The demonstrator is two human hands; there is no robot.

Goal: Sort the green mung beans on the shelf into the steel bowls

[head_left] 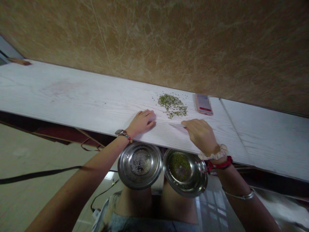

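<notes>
My left hand (pixel 143 122) lies palm down on the white wood-grain tabletop (pixel 116 96), its fingers stretched out and holding nothing. In my right hand (pixel 202 133) a thin, pale, card-like piece (pixel 176 125) is pinched, its tip pointing left just above or on the tabletop. Beyond both hands, small green beans (pixel 172 103), which look like mung beans, are spread in a loose patch. Below the table edge, a steel bowl (pixel 122 174) with white grains sits on the left. Another steel bowl (pixel 202 180), on the right, has green beans inside.
A phone (pixel 204 104) in a pink case lies right of the beans, near the brown marbled wall (pixel 154 42). A small brown object (pixel 20 61) rests at the far left. A black cable (pixel 41 174) runs across at lower left. Both bowls stand over my legs.
</notes>
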